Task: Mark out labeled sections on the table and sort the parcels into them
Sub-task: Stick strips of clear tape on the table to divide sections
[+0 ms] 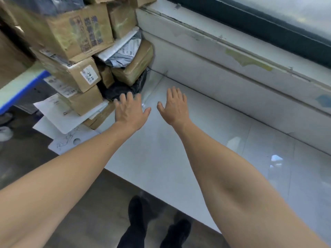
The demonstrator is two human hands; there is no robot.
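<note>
Forearms [71, 176] over white table [179, 158], left hand [131, 113] and right hand [174, 108] spread, empty, parcels [77, 74] piled just beside the left

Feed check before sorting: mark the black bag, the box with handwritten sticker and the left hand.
black bag [123, 89]: head view, crumpled front.
box with handwritten sticker [75, 76]: head view, brown front face.
left hand [131, 112]: head view, back of hand.

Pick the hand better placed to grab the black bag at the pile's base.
Left, probably. The left hand, fingers spread, reaches the edge of the black bag; the right hand is open over bare table, farther from the pile.
</note>
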